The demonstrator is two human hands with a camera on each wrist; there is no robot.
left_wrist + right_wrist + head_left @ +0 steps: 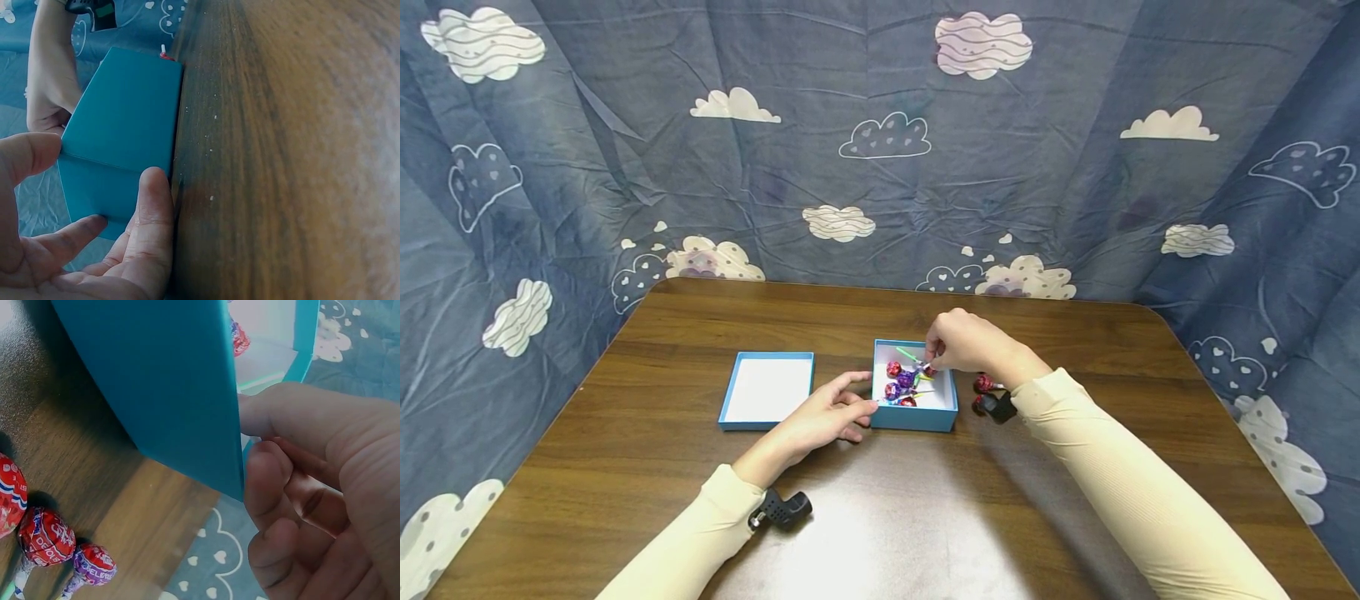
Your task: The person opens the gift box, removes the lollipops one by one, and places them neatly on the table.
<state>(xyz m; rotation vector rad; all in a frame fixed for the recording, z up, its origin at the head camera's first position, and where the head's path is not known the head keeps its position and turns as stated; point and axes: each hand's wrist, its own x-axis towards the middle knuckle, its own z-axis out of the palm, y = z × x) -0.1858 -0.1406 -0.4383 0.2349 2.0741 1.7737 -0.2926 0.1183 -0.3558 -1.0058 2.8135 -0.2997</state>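
An uncovered blue box (pixel 913 420) with a white inside stands on the table, several wrapped lollipops (pixel 892 391) lying in it. My left hand (pixel 823 418) rests against its left side, fingers spread and fairly straight; in the left wrist view the fingertips (pixel 154 181) touch the blue walls near a corner. Over the right rim reaches my right hand (pixel 973 342), thumb and index finger dipping inside. They pinch at a lollipop (pixel 930 370) with a red head. In the right wrist view the box wall partly hides these fingertips, and the other fingers are curled outside it.
Left of the box lies a shallow blue lid (pixel 771 390), white inside facing up. Several red and purple lollipops (pixel 47 537) lie on the wooden table (pixel 662 400) to the right of the box, partly under my right wrist. A cloud-patterned curtain (pixel 880 192) hangs behind the table.
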